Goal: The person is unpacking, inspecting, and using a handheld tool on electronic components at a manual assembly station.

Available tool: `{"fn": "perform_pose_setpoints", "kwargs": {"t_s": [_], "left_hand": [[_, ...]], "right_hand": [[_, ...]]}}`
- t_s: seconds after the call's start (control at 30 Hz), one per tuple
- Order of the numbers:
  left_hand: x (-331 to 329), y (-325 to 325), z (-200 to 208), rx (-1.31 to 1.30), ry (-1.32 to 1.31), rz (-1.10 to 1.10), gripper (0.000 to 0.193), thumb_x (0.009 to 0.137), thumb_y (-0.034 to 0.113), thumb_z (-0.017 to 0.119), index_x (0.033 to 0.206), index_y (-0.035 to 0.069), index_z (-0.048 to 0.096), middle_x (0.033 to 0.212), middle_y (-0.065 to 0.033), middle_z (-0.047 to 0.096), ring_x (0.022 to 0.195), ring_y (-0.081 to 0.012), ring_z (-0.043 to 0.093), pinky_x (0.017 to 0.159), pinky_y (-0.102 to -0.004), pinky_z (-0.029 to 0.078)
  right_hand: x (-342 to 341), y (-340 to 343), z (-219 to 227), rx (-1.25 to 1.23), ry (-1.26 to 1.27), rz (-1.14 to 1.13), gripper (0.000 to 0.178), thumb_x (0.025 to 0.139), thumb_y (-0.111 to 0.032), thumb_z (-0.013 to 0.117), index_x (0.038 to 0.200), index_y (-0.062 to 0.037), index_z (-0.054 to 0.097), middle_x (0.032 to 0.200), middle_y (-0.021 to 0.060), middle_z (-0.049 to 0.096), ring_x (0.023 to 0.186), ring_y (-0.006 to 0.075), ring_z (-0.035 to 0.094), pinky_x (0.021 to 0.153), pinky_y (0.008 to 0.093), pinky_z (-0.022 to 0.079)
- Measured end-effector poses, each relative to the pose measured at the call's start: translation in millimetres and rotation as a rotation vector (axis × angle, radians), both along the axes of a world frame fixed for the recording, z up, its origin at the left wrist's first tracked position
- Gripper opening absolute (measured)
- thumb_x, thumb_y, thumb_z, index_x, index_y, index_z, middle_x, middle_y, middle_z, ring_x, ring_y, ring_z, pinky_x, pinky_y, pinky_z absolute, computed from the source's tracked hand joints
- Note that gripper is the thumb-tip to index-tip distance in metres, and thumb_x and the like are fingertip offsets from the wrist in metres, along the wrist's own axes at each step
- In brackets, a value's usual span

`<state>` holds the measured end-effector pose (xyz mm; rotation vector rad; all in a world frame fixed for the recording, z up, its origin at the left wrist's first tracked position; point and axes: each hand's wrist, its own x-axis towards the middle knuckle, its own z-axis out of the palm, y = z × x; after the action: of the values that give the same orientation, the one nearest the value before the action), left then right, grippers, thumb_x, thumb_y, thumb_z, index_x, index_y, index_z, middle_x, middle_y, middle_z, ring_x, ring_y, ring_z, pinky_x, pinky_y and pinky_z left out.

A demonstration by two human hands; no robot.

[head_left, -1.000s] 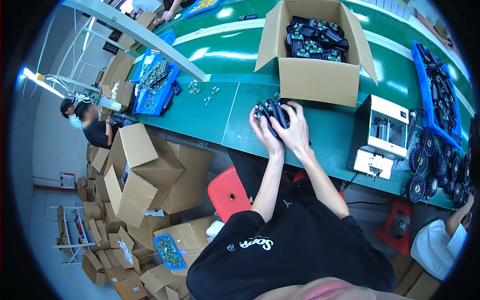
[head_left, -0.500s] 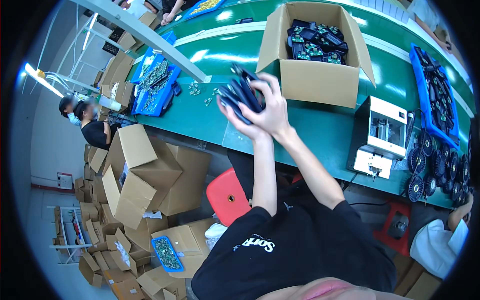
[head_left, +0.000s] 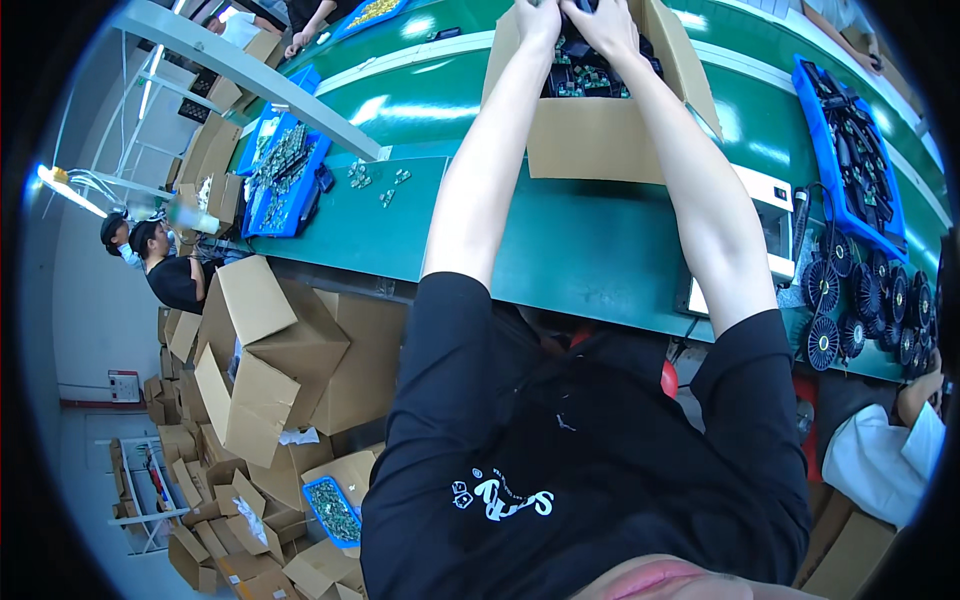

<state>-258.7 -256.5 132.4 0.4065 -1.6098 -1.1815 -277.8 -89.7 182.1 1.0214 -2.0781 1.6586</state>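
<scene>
Both my arms reach far forward over the open cardboard box point(head_left: 600, 140). My left hand point(head_left: 540, 22) and my right hand point(head_left: 605, 28) are side by side at the top edge of the view, which partly cuts off their fingers. Closed between them is a bunch of black plastic housings point(head_left: 578, 6), only a little of it visible. Below the hands, the box holds many black housings with small green circuit boards point(head_left: 590, 80).
Loose small boards point(head_left: 360, 176) lie on the green bench point(head_left: 380, 230) near a blue tray point(head_left: 297, 200) of boards. To the right are a white bench machine point(head_left: 770, 215), a blue tray point(head_left: 815, 120) of black parts and black reels point(head_left: 822, 285). Cartons point(head_left: 260, 300) crowd the left floor.
Both hands have moved forward from above the bench into the box, taking the black housings along. My body leans further in, and the red stool is now mostly hidden.
</scene>
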Motion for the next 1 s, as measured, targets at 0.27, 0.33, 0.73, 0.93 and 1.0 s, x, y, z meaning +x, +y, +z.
{"fn": "perform_pose_setpoints", "kwargs": {"t_s": [0.27,0.33,0.73,0.93,1.0], "left_hand": [[52.5,58.2,30.1,-0.658,-0.866,0.098,0.036,0.097,0.030,0.054,0.113,-0.001,0.063,0.106,-0.0199,0.067,0.100,-0.0356,0.063,0.090,-0.0400,0.048],[71.9,93.5,53.0,-1.018,-0.910,0.221,0.036,0.098,0.031,0.052,0.113,-0.001,0.063,0.105,-0.0202,0.067,0.100,-0.0374,0.063,0.090,-0.0406,0.049],[456.3,155.9,-165.5,-0.408,-0.575,0.566,0.015,0.098,0.006,0.048,0.100,0.002,0.062,0.104,-0.0142,0.062,0.092,-0.0257,0.062,0.082,-0.0352,0.049],[486.4,156.5,-177.2,-0.620,-0.649,0.573,0.034,0.084,-0.011,0.055,0.115,0.003,0.059,0.121,-0.0168,0.059,0.112,-0.0352,0.059,0.096,-0.0423,0.049],[504.6,155.5,-192.7,-0.494,-0.683,0.462,0.037,0.083,-0.011,0.054,0.117,0.003,0.057,0.124,-0.0172,0.060,0.114,-0.0351,0.059,0.097,-0.0421,0.049]], "right_hand": [[-17.5,19.0,-3.4,0.366,-0.074,0.123,0.051,0.089,-0.044,0.060,0.110,0.0014,0.064,0.109,0.0231,0.066,0.103,0.0385,0.063,0.092,0.0452,0.049],[-22.0,11.9,-17.0,0.131,-0.023,0.052,0.047,0.090,-0.041,0.059,0.107,0.0020,0.065,0.104,0.0229,0.068,0.100,0.0371,0.065,0.091,0.0448,0.049],[229.5,83.3,-134.0,0.130,-0.412,0.805,0.017,0.097,-0.014,0.057,0.090,0.0007,0.064,0.081,0.0050,0.064,0.067,0.0090,0.058,0.064,0.0240,0.046],[254.6,87.7,-161.8,0.359,-0.385,0.805,0.010,0.093,-0.008,0.059,0.088,0.0005,0.063,0.073,0.0054,0.060,0.058,0.0100,0.052,0.055,0.0260,0.041],[259.2,88.2,-165.6,0.398,-0.251,0.805,0.005,0.089,-0.004,0.062,0.086,-0.0006,0.063,0.070,0.0065,0.058,0.055,0.0129,0.050,0.053,0.0285,0.039]]}}
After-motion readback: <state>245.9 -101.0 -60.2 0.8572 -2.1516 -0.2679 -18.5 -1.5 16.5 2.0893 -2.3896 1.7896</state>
